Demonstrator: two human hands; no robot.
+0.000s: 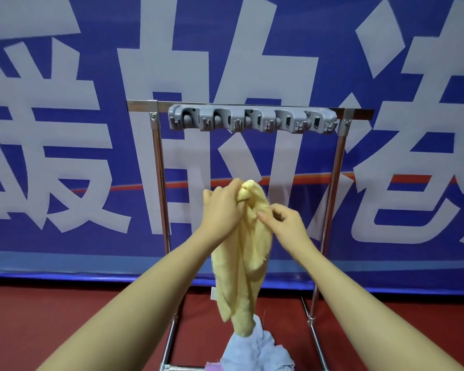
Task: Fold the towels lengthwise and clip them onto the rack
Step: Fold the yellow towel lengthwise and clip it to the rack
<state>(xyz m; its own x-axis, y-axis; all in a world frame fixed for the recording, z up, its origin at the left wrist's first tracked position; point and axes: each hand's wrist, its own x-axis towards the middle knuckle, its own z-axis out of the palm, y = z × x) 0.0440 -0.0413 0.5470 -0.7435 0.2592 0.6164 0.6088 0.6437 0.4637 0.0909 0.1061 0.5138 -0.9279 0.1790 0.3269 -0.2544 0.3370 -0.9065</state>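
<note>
Left hand (221,207) around yellow towel (245,263)

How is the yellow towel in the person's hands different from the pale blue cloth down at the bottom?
The yellow towel hangs lengthwise in the air, held at its top by the left hand and pinched by the right hand; the pale blue cloth lies crumpled low by the rack's base, untouched. The yellow one is stretched long, the blue one bunched in a heap. Neither is clipped to the grey clip bar yet.
</note>
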